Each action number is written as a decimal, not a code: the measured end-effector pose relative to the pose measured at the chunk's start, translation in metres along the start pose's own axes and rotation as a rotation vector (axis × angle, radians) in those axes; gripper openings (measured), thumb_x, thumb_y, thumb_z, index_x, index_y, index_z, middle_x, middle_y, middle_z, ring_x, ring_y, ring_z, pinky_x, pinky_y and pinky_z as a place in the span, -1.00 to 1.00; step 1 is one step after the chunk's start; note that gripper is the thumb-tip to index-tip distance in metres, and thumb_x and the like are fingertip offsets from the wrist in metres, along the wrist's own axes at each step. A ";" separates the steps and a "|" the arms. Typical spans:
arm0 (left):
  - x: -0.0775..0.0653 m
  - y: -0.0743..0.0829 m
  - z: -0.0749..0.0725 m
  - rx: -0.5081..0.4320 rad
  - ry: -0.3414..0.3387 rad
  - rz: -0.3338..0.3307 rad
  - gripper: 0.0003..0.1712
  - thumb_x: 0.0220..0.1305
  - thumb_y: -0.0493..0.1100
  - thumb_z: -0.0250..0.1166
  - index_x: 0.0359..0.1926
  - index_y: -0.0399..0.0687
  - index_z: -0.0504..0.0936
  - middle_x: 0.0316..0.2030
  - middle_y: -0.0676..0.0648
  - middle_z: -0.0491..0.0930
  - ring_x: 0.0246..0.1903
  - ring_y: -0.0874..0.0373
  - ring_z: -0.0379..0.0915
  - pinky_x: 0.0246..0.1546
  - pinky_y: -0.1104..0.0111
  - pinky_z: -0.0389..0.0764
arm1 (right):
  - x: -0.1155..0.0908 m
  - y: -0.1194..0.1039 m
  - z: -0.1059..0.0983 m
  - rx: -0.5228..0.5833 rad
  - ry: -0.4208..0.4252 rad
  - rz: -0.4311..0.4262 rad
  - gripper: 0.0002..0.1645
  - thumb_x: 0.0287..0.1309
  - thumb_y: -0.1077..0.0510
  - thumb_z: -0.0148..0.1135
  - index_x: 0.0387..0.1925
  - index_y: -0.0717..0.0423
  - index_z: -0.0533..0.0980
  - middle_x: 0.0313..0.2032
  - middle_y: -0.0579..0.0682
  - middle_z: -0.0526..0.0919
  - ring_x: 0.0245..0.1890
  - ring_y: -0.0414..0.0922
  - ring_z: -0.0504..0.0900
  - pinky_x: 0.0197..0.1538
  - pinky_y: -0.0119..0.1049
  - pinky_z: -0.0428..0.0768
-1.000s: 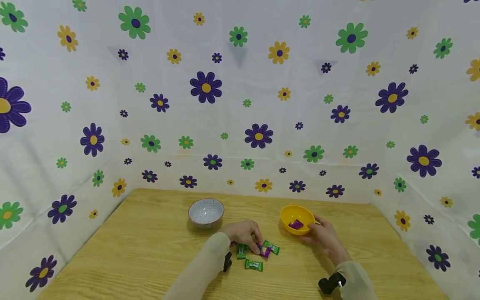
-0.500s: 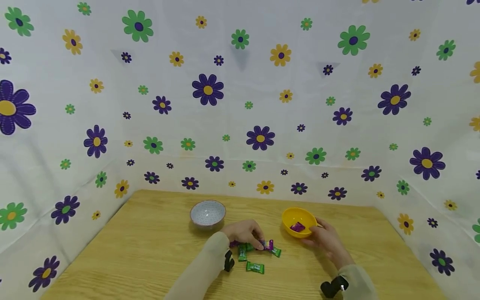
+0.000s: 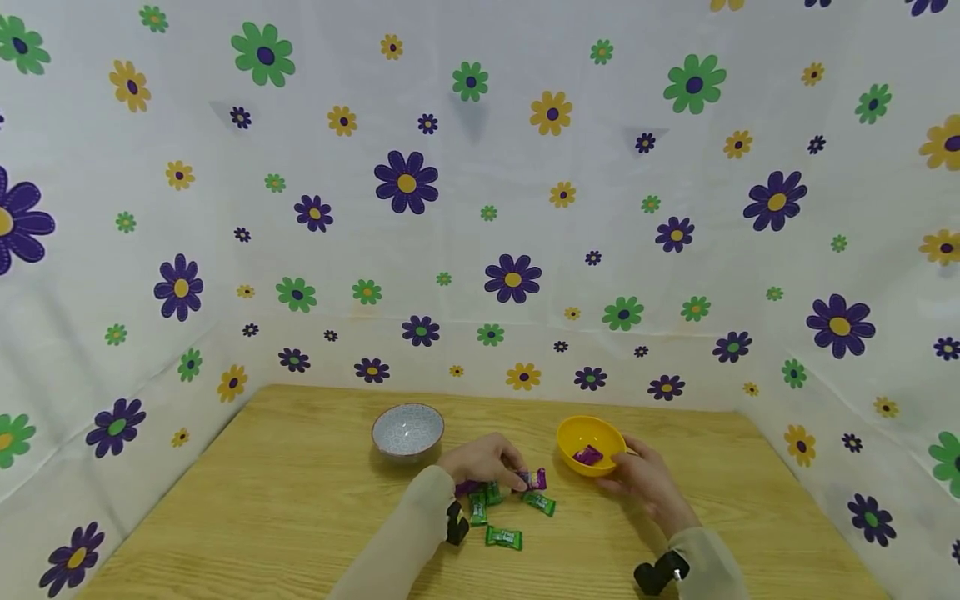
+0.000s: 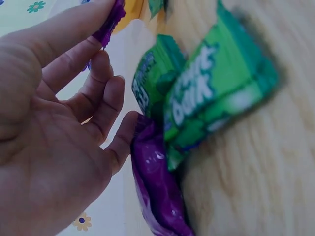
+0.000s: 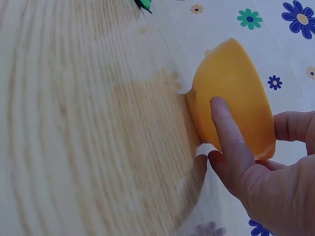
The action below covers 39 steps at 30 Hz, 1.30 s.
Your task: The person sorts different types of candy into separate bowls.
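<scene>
My left hand [image 3: 483, 461] pinches a purple wrapped candy [image 3: 536, 478] between thumb and fingertip, just over the pile. In the left wrist view, its little finger touches another purple candy [image 4: 157, 182] beside green packets [image 4: 211, 88]. A green candy [image 3: 539, 502] lies right below the pinched one; another green candy [image 3: 504, 537] sits apart, nearer the front. My right hand [image 3: 651, 486] holds the yellow bowl [image 3: 579, 431] at its right side, fingers around the wall and rim. Inside that bowl rests one purple candy [image 3: 588, 455]. The right wrist view shows only the bowl's outside.
A grey patterned bowl [image 3: 408, 427] with a reddish rim stands on the wooden table [image 3: 300, 483], left of the candies. White flower-printed sheeting [image 3: 465, 242] encloses the table at the back and both sides.
My left fingers have drawn the purple candy slightly up and away from the green candy beneath it, which is now more exposed. My right hand stays on the yellow bowl.
</scene>
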<state>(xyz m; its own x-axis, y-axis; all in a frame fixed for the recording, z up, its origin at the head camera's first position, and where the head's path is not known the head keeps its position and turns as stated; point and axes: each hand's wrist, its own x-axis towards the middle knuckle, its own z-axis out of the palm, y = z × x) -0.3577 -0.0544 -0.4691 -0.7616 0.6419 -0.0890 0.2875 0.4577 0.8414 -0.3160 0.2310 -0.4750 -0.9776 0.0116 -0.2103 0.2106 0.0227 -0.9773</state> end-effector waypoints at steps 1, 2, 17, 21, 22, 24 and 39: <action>0.000 0.001 0.000 0.001 0.007 0.005 -0.92 0.11 -0.28 0.45 -0.35 -0.19 0.73 -0.47 0.07 0.64 -0.44 0.25 0.40 -0.38 0.46 0.45 | 0.000 0.000 0.000 0.002 -0.001 0.000 -0.29 0.37 0.31 -0.09 0.49 0.23 0.01 0.35 0.43 0.22 0.05 0.10 0.60 -0.06 -0.16 0.69; 0.001 0.002 0.000 0.001 0.012 0.010 -0.92 0.12 -0.27 0.44 -0.35 -0.19 0.73 -0.47 0.07 0.63 -0.44 0.25 0.39 -0.38 0.47 0.44 | -0.001 0.000 0.000 0.004 -0.005 -0.001 -0.29 0.38 0.31 -0.10 0.49 0.24 0.00 0.35 0.44 0.20 0.07 0.12 0.58 -0.05 -0.16 0.69; 0.014 0.016 0.012 -0.045 0.143 -0.014 -0.91 0.20 -0.14 0.40 -0.33 -0.05 0.74 -0.35 0.04 0.63 -0.33 0.17 0.34 -0.32 0.37 0.34 | -0.001 0.003 0.001 0.018 0.002 -0.004 -0.32 0.38 0.32 -0.08 0.48 0.23 0.05 0.33 0.45 0.24 0.01 0.10 0.63 -0.07 -0.12 0.70; 0.021 0.022 0.016 -0.091 0.183 -0.009 -0.91 0.22 -0.15 0.39 -0.30 -0.08 0.74 -0.33 0.04 0.66 -0.29 0.16 0.39 -0.19 0.33 0.39 | -0.002 0.003 0.001 0.014 -0.003 -0.014 -0.32 0.38 0.31 -0.07 0.47 0.24 0.05 0.32 0.46 0.25 0.00 0.10 0.64 -0.07 -0.12 0.70; 0.024 0.023 0.017 -0.099 0.193 -0.008 -0.91 0.22 -0.16 0.39 -0.30 -0.07 0.74 -0.33 0.04 0.67 -0.28 0.16 0.39 -0.15 0.32 0.39 | -0.002 0.002 0.001 0.014 -0.004 -0.017 -0.33 0.38 0.30 -0.07 0.47 0.24 0.06 0.32 0.46 0.25 -0.01 0.09 0.64 -0.07 -0.12 0.70; 0.029 0.024 0.019 -0.122 0.218 -0.001 -0.91 0.22 -0.18 0.39 -0.29 -0.10 0.75 -0.32 0.02 0.68 -0.26 0.15 0.41 -0.11 0.30 0.39 | -0.002 0.002 0.000 0.013 -0.009 -0.022 -0.32 0.38 0.30 -0.07 0.47 0.25 0.05 0.31 0.47 0.25 -0.02 0.07 0.65 -0.07 -0.12 0.70; 0.045 0.041 0.039 -0.103 0.360 -0.074 -0.88 0.18 -0.14 0.43 -0.31 -0.08 0.72 -0.32 0.04 0.60 -0.30 0.15 0.39 -0.26 0.38 0.42 | -0.001 0.004 0.000 0.008 0.004 -0.014 -0.31 0.37 0.30 -0.07 0.48 0.23 0.04 0.31 0.46 0.26 -0.09 -0.01 0.67 -0.05 -0.12 0.69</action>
<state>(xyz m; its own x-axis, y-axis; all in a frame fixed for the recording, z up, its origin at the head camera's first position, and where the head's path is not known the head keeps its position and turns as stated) -0.3571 0.0170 -0.4594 -0.9387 0.3437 0.0263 0.1781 0.4183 0.8907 -0.3144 0.2313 -0.4784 -0.9803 0.0149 -0.1967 0.1969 0.0148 -0.9803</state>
